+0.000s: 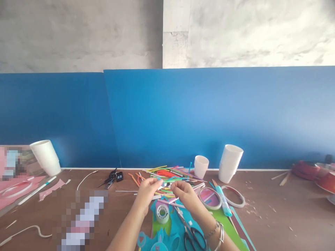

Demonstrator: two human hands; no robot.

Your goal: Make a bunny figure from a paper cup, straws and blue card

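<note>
My left hand [148,191] is raised over the craft supplies, thumb and forefinger pinched at a small pale piece too small to name. Opposite it, my right hand [186,195] is also closed in a pinch, and what its fingertips hold, if anything, I cannot make out. A small gap separates the two hands. Behind them lies a heap of coloured pipe cleaners and strips [170,173]. Below are a roll of clear tape [162,213], black-handled scissors [188,230] and blue cut paper [171,240]. The scissors are partly hidden by my right forearm.
A single white cup [201,167] and a stack of white cups [230,164] stand by the blue partition [209,111]. Two tape rings lie at right, around a glue tube [223,201]. Keys [113,177] and another cup stack [46,157] are left.
</note>
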